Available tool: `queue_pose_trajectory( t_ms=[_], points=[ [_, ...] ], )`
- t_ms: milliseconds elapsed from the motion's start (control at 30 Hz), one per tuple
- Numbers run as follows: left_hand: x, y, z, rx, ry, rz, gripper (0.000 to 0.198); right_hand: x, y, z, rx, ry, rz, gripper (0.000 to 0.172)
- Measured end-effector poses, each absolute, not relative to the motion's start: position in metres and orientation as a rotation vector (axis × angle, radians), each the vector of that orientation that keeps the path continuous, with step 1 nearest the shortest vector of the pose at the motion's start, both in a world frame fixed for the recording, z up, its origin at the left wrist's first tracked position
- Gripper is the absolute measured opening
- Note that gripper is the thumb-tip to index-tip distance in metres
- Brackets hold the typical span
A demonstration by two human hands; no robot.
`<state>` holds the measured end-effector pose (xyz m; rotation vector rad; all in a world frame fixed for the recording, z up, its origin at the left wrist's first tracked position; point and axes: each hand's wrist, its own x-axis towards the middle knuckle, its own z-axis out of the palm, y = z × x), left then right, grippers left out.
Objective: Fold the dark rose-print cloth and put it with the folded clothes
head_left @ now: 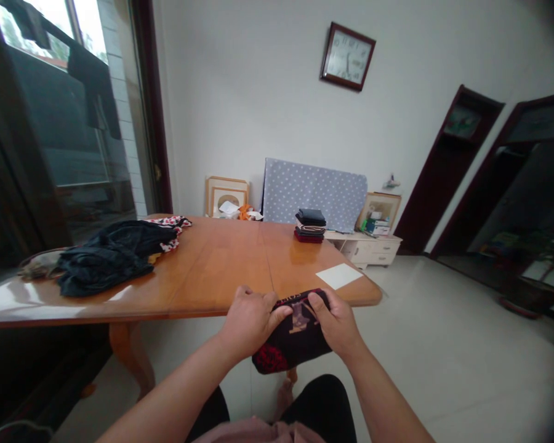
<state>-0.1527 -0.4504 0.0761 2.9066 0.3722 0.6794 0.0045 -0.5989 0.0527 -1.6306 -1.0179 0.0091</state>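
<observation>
Between my two hands is a dark folded garment (300, 341) with a light printed figure, lettering along its top edge and a red patterned corner. My left hand (252, 317) grips its upper left edge, thumb on the front. At the upper right edge my right hand (337, 320) pinches it, thumb also in front. The fingers behind the cloth are hidden. The garment hangs just off the near edge of the wooden table (221, 258), above my lap.
A stack of folded clothes (311, 226) stands at the table's far right, with a white sheet (339, 276) nearer. Dark rumpled clothes (115, 255) lie on the left. Behind the table are a dotted blue cloth (314, 191) and a white cabinet (376, 251).
</observation>
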Motion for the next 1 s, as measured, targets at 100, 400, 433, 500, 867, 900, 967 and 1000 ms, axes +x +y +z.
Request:
queue_pose_trajectory(
  t_ms=[100, 400, 433, 500, 867, 900, 967, 1000],
  points=[
    [-0.152, -0.453, 0.078, 2.888, 0.341, 0.683, 0.056, 0.006, -0.597, 0.049, -1.639, -1.031, -0.004, 0.039],
    [-0.139, -0.460, 0.081, 2.922, 0.336, 0.647, 0.064, 0.001, -0.595, 0.055, -1.656, -1.078, -0.029, 0.037],
    [-0.138, -0.459, 0.080, 2.916, 0.368, 0.612, 0.063, 0.001, -0.594, 0.055, -1.654, -1.076, -0.022, 0.037],
    [-0.138, -0.457, 0.078, 2.896, 0.403, 0.569, 0.059, 0.000, -0.594, 0.054, -1.651, -1.067, -0.002, 0.037],
    [-0.148, -0.455, 0.083, 2.825, 0.383, 0.499, 0.053, -0.001, -0.585, 0.058, -1.609, -1.064, 0.101, 0.048],
    [-0.149, -0.454, 0.083, 2.811, 0.381, 0.489, 0.052, -0.001, -0.584, 0.060, -1.600, -1.066, 0.124, 0.049],
    [-0.150, -0.450, 0.081, 2.748, 0.379, 0.477, 0.052, 0.000, -0.583, 0.062, -1.569, -1.062, 0.161, 0.053],
    [-0.151, -0.447, 0.080, 2.691, 0.383, 0.483, 0.051, 0.002, -0.583, 0.062, -1.546, -1.037, 0.152, 0.055]
  ],
)
